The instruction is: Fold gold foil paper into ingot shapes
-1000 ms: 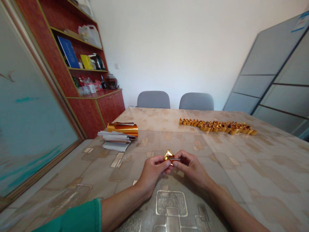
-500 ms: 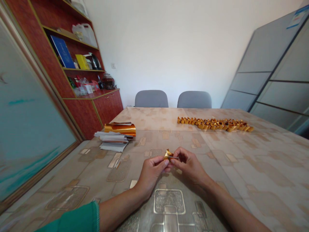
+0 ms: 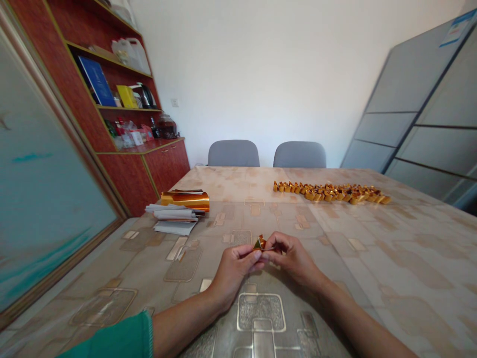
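A small piece of gold paper [image 3: 260, 242] sits between the fingertips of both hands, at the near middle of the table [image 3: 343, 248]. Since half a second ago it has turned darker to view, and the edge that stuck out toward the right hand [image 3: 296, 257] is now mostly covered by those fingers; its shape seems to be still in the making. The left hand [image 3: 234, 266] pinches its left side, thumb against curled fingers. The right hand, also nearly closed, has thumb and fingertips on the other side. The fingers hide the lower folds.

Farther out, to the left, a stack of paper [image 3: 175, 227] lies beside a curled gold sheet [image 3: 186, 201]. Folded gold pieces [image 3: 331, 194] crowd together at the far right, well apart from the hands. Two grey chairs [image 3: 233, 153] stand beyond.
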The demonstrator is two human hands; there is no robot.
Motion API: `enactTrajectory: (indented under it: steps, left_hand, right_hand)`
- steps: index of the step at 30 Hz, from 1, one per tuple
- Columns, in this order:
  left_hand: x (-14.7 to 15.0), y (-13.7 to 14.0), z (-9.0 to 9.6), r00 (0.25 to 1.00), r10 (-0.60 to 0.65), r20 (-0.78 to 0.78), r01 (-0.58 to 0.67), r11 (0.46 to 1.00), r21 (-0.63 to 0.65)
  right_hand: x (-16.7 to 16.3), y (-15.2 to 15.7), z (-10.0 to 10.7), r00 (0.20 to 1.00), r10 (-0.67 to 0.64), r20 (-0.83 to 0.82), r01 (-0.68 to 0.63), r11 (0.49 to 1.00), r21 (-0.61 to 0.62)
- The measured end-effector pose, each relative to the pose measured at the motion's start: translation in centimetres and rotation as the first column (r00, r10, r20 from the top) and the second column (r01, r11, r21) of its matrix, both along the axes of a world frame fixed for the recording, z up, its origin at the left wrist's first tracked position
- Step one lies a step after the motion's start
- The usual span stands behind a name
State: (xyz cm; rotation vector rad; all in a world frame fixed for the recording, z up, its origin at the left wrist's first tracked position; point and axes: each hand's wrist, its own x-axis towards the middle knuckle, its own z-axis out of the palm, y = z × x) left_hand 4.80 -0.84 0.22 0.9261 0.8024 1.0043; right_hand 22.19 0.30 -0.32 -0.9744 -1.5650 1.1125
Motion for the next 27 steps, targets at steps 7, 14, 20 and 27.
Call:
enactTrajectory:
  steps: [7, 14, 20, 27]
  left_hand:
    - [0.1, 0.2, 0.5, 0.994, 0.072, 0.081, -0.068, 0.997, -0.047]
    - [0.1, 0.1, 0.2, 0.994, 0.08, 0.081, -0.076, 0.996, -0.048]
    - [0.3, 0.1, 0.2, 0.996, 0.06, 0.067, -0.055, 0.996, -0.064]
    - [0.2, 0.3, 0.2, 0.999, 0.018, 0.05, -0.016, 0.999, -0.045]
  right_hand:
    - [0.7, 0.0, 0.7, 0.996, 0.067, -0.06, -0.065, 0.997, 0.031]
    - [0.8, -0.3, 1.0, 0.998, 0.041, 0.037, -0.044, 0.996, 0.082]
    - [0.2, -0.1, 0.6, 0.997, -0.014, 0.07, 0.005, 0.993, 0.12]
    - [0.1, 0.1, -0.1, 0.999, 0.043, 0.024, -0.045, 0.994, 0.097]
